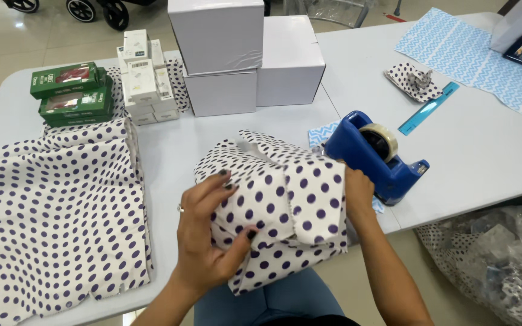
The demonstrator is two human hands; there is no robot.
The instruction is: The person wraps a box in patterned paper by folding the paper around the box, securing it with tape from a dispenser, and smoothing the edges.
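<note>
Hands grasp a polka-dot wrapped box (276,205) at the table's (484,157) edge. Left hand (203,232) pinches a paper fold; right hand (357,193) presses its side, beside a blue tape dispenser (373,154).

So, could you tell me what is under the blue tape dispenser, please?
The blue tape dispenser stands on the white table, partly over a scrap of blue zigzag paper. How far that scrap runs beneath is hidden. The right hand rests beside it.

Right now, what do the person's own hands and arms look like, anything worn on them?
Both forearms are bare, no sleeves or gloves. The left hand has dark-painted nails and a small ring on one finger. The right hand shows no jewellery from here; its nails are hidden.
</note>
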